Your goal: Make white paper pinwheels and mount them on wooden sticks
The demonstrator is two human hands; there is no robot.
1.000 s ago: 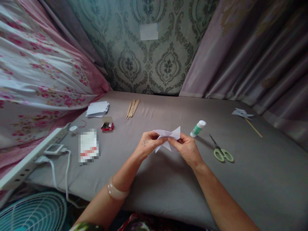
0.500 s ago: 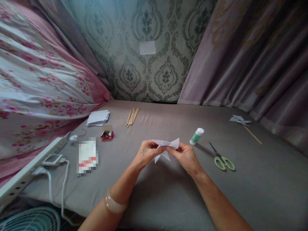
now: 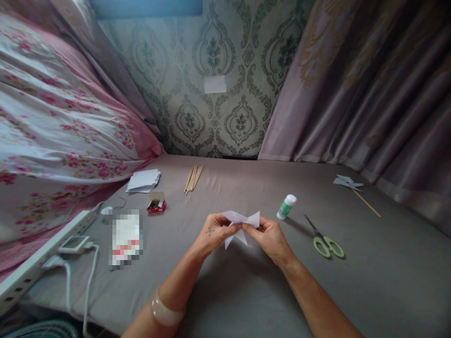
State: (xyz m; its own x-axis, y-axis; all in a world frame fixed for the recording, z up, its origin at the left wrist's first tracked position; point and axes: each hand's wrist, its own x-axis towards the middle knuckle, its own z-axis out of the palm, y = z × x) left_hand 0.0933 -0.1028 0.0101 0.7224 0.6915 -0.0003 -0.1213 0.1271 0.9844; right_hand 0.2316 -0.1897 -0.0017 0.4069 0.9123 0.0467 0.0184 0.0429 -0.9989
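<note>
A white paper pinwheel (image 3: 246, 218), its points folded toward the centre, is held above the grey sheet. My left hand (image 3: 217, 232) is closed on its left side, thumb pressing near the middle. From the right, my right hand (image 3: 269, 236) pinches it too, and the two thumb tips meet at the centre. The fingers behind the paper are mostly hidden. Beyond my right hand a glue stick (image 3: 286, 207) with a white cap stands upright. Scissors (image 3: 324, 240) with light green handles lie farther right, slightly open.
A finished pinwheel on a stick (image 3: 348, 183) lies at the far right. Toward the left are wooden sticks (image 3: 193, 179), a paper stack (image 3: 143, 180), a small red box (image 3: 156, 203) of tiny items, a blurred packet (image 3: 126, 238) and a white power strip (image 3: 45, 263) with cables.
The whole scene sits slightly lower in view, as the camera has tilted up. Both hands keep the same hold on the paper pinwheel.
</note>
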